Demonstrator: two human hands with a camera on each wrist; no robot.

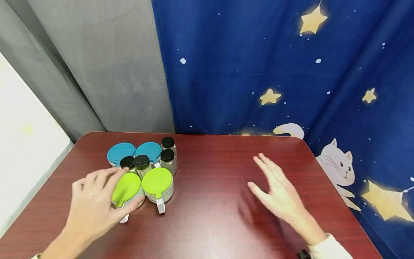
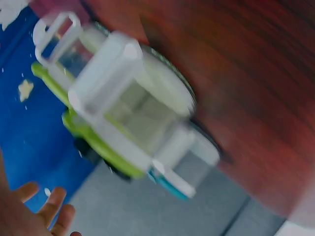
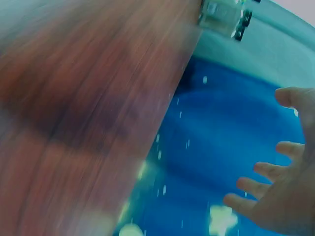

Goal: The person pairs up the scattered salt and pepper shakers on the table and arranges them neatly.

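Observation:
My left hand (image 1: 93, 201) is over the left one of two jars with lime green lids, its fingers spread and bent slightly around the near side of that jar (image 1: 127, 187). In the left wrist view the fingers (image 2: 51, 206) stand apart from the jars, and a white handle (image 2: 106, 73) faces the camera. The other green-lidded jar (image 1: 157, 180) stands just to the right, its white handle pointing toward me. Over the right half of the table, my right hand (image 1: 284, 194) is held with fingers extended and thumb apart, holding nothing.
Behind the green lids stand two blue-lidded jars (image 1: 121, 153) and several small bottles with black caps (image 1: 167, 155), all close together. The reddish-brown table (image 1: 210, 216) ends at a grey curtain (image 1: 129, 72) and a blue starry curtain (image 1: 233, 72). A white surface (image 1: 26, 144) borders the left.

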